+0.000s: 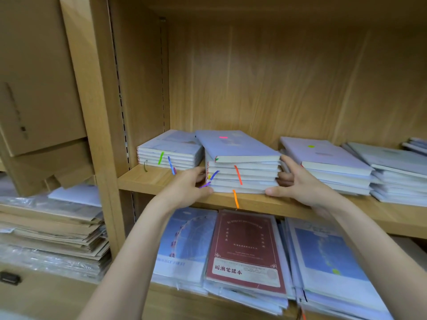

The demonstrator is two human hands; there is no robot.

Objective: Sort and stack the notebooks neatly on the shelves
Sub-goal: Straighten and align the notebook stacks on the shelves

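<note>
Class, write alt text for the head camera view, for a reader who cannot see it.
Two hands, left hand and right hand, grip the sides of a middle stack of pale notebooks on a wooden shelf, between similar stacks. A red notebook lies on the shelf below.

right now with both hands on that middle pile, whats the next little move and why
Probably square the pile: the left hand and right hand flank the middle stack, whose top notebook sits skewed, overhanging rearward and left. Nudging it flush with those below seems the sensible step.
</note>
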